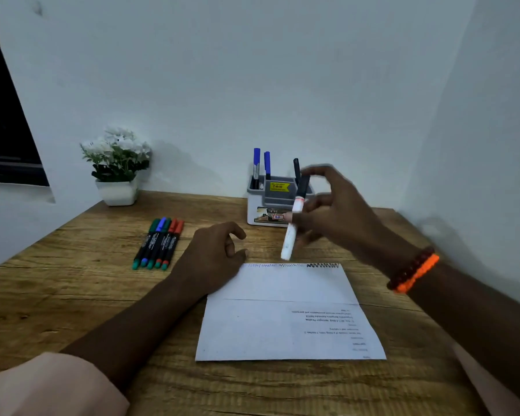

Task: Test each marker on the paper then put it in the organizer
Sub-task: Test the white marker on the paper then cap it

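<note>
Fingers of the right hand pinch a white marker with a black cap, held tilted in the air between the paper and the organizer. By the scribbles along the paper's top edge, it looks tested and bound for the organizer, where 3 markers stand. Left hand rests loosely curled on the paper's corner, holding nothing; 5 markers wait beside it.

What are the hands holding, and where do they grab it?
The right hand holds a white marker with a black cap around its middle. The left hand holds nothing, resting on the paper.
</note>
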